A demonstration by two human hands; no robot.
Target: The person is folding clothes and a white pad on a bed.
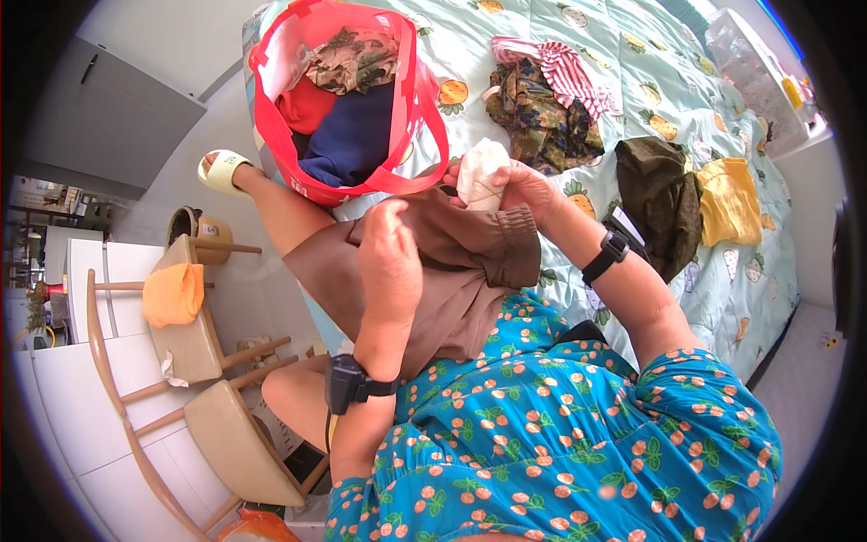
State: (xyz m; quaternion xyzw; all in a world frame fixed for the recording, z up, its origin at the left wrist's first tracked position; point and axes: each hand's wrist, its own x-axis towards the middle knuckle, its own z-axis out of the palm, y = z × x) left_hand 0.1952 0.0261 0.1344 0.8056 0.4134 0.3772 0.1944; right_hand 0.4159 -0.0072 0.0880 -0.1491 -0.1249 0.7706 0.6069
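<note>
A brown garment (440, 291) with a gathered elastic edge lies across my lap. Between the fingers of my right hand (532, 190) is a pale, crumpled wad (482, 177), with thin thread-like lines across its lower part. That hand is above the garment's gathered edge. My left hand (389, 264) is raised over the brown cloth with its fingers bent; the fingertips are partly hidden, so whether it pinches something is unclear. Just beyond both hands, an open red bag (433, 129) holds a navy cloth (352, 135), a red cloth (305, 105) and a camouflage cloth (355, 61).
On the printed quilt (440, 40) lie a camouflage garment (542, 129), a red-striped cloth (555, 68), a dark green garment (657, 196) and a yellow cloth (731, 203). At left are two chairs (237, 440), one carrying an orange cloth (173, 295), and a bin (215, 240).
</note>
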